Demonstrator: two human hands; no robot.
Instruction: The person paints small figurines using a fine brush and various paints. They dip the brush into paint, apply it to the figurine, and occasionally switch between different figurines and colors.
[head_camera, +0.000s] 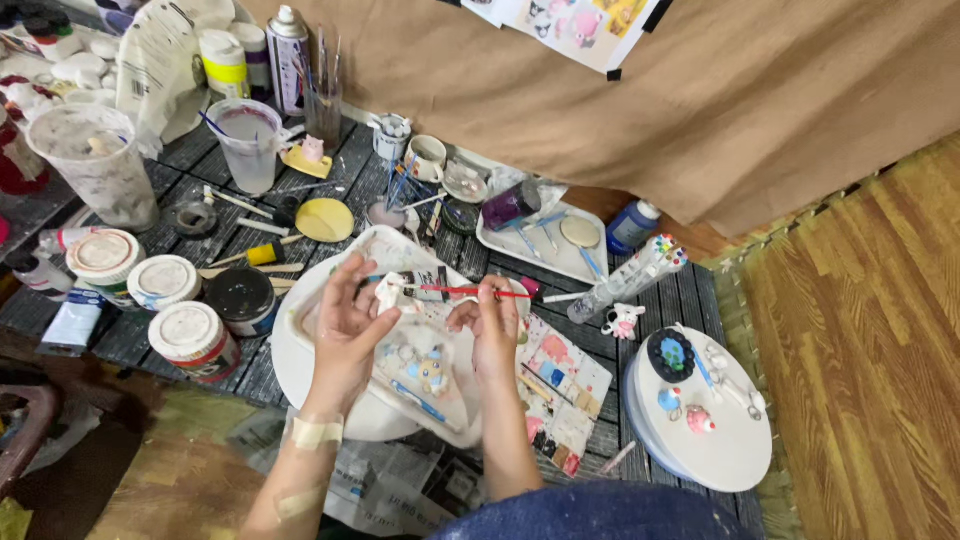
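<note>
White clay is what your left hand holds: a small white figurine, pinched between the thumb and curled fingers above the white tray in front of you. Your right hand grips a red-handled paintbrush with closed fingers, its tip touching the figurine. Inside the tray, below your hands, lie small painted pieces and a blue-handled tool. To your left stand three squat paint tubs with pale lids and one black-lidded jar, all shut, so their contents are hidden. Further back, a clear plastic cup holds cloudy water with a purplish rim, and a larger smeared tub has a stick inside it. A tall glass is full of upright brushes. A smaller rectangular tray carries a purple pot and blue tools. To your right, a round white board bears a few small painted figures.
</note>
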